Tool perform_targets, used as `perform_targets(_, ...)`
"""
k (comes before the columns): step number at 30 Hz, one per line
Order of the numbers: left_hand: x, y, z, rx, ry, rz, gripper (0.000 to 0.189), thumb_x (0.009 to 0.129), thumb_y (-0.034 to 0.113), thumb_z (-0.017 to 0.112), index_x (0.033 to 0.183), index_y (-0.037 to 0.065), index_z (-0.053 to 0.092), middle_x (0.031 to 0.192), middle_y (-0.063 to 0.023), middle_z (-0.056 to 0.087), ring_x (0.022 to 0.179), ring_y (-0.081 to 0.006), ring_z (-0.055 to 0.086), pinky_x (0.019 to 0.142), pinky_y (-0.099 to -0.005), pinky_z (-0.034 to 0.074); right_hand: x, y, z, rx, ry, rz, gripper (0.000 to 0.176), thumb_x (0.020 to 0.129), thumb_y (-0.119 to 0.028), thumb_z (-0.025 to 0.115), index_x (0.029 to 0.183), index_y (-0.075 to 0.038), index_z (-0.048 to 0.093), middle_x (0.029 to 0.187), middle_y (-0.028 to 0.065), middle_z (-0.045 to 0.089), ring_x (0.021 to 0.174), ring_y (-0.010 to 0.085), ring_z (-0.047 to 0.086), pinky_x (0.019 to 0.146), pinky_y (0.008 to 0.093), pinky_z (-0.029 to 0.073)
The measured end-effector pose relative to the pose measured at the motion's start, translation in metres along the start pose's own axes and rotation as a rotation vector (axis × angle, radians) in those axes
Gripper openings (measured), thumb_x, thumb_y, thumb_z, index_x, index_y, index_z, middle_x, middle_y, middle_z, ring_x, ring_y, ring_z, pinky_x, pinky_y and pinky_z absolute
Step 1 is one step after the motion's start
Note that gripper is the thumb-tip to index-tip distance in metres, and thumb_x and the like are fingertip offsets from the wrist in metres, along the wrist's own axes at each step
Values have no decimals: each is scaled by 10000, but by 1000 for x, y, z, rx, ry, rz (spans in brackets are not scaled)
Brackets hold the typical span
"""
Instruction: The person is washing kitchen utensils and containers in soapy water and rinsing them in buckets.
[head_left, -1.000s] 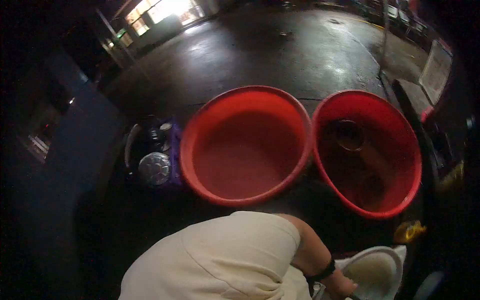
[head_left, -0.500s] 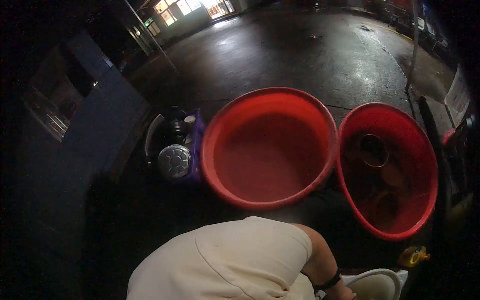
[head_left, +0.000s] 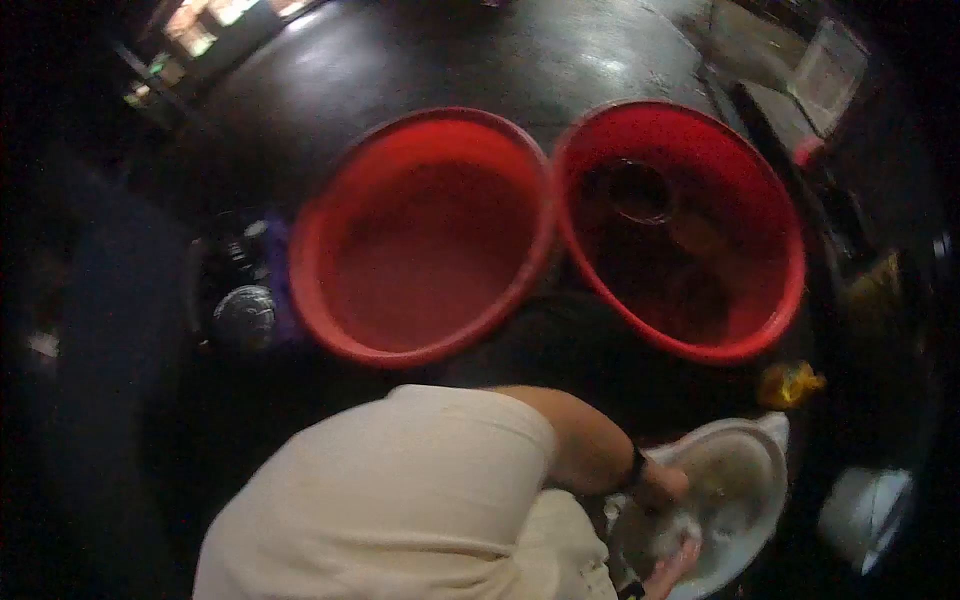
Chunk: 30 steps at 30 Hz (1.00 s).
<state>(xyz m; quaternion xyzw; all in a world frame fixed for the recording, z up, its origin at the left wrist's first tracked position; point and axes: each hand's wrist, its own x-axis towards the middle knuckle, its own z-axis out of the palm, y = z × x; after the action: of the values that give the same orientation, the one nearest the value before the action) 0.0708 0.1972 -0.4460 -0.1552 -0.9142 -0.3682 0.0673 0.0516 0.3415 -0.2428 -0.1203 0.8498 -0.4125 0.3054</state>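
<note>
Both red tubs had slid up and to the left in the head view since the frame half a second earlier, and the basin [head_left: 752,530] had come much further into sight at lower right. Over that same feed I now saw a second hand that the earlier frame did not show.

Through the head camera, I had the left hand [head_left: 665,487] inside the basin near its upper left side, a black wristband [head_left: 636,466] above it. Blur and shadow hid its fingers, so I could not tell whether they gripped anything. The right hand [head_left: 682,562] came in from the bottom, its fingers beside a pale patch I could not make out; whether it held that, I could not tell either.

The basin was whitish, with murky liquid inside, and sat nearer to me than the right red tub [head_left: 660,122]. A yellow item [head_left: 787,385] lay between them, and a white container [head_left: 862,515] stood to the basin's right. The right tub held dark liquid and a round-rimmed vessel [head_left: 642,216]; the left red tub [head_left: 440,145] stood against or just beside it. Further left I picked out a purple crate [head_left: 281,270] and a silvery round item [head_left: 245,315].
</note>
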Motion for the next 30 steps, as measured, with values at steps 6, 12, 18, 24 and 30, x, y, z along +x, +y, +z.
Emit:
perform_targets(6,-10,96,-176,-84,-268,-89,211,658,268,607,684,59,605,712,-130,587,638,-284,555,598,-380,455,-54,-124,27,344,203,-290,285,846,-250,476,966,5,518,927,93,522,792,226,528,717,328,436)
perform_targets(12,-11,132,-185,-17,-359,155,194,651,268,612,667,76,594,717,-131,580,661,-287,548,619,-383,443,-62,-133,57,-33,483,-426,180,814,-161,546,872,9,554,768,99,525,745,234,533,688,326,425)
perform_targets(18,-40,159,-191,102,-478,503,179,643,268,617,650,93,583,723,-132,573,684,-290,541,641,-386,431,-30,-60,6,-217,603,144,285,844,-231,508,929,40,535,955,218,544,822,311,535,707,378,422)
perform_targets(24,-51,159,-217,-18,-561,127,187,647,227,633,749,77,584,677,-102,565,628,-250,546,609,-389,436,-17,38,15,-299,714,-56,256,820,-219,467,872,26,523,838,134,567,764,297,527,680,369,415)
perform_targets(30,-49,134,-207,-350,-560,-255,252,726,160,606,956,71,551,721,-99,561,649,-216,575,566,-347,484,-30,33,47,-886,412,-578,189,784,-121,429,805,27,543,795,103,563,771,285,530,700,373,430)
